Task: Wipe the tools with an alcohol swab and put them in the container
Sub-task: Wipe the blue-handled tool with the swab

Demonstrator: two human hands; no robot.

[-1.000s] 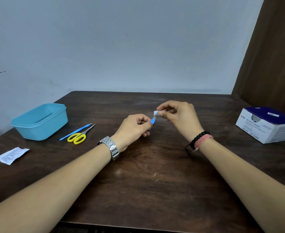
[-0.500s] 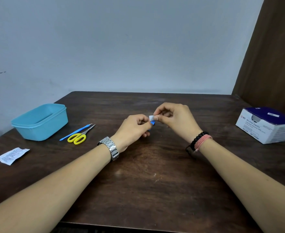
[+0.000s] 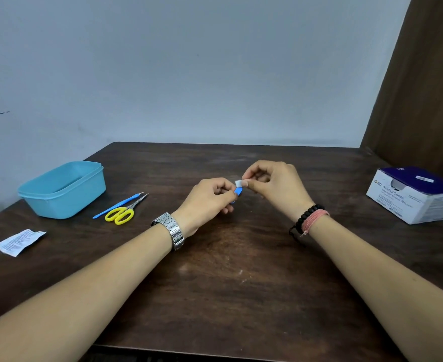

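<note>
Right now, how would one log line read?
left hand: holds blue tool | right hand: wiping with swab | container: empty

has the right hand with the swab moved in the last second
Yes, slightly: the right hand and swab slid left, closer to the blue container.

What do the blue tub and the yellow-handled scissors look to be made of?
The blue tub looks like plastic: one even colour, smooth, softly glossy, with rounded moulded corners. The scissors seem to have grey metal blades and plastic handles, judging by the handles' bright, uniform yellow; the blades are too small to judge their finish.
</note>
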